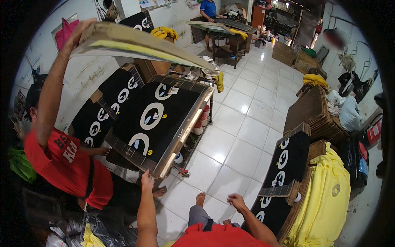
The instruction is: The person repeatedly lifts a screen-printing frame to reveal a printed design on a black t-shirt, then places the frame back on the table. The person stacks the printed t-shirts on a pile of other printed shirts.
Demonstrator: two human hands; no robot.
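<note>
At the near corner of a flat wooden printing board [187, 145], my left hand [147, 180] grips the edge. Black fabric [170, 111] printed with cream rings and small yellow marks lies on that board. Low in front of my body hangs my right hand [235, 201], its fingers loosely curled and no object showing in them. On my left a co-worker in a red shirt [68, 168] holds a screen-printing frame [144, 43] tilted up above the board with one raised arm. More boards with the same black fabric [88, 113] stand behind it.
On my right, boards with printed black fabric [284, 158] lean beside yellow cloths [323, 197]. A stack of brown boards [314, 113] stands farther back. Tubs [198, 126] sit under the printing table. Black plastic bags [109, 226] lie at lower left. Another person [208, 9] works far off.
</note>
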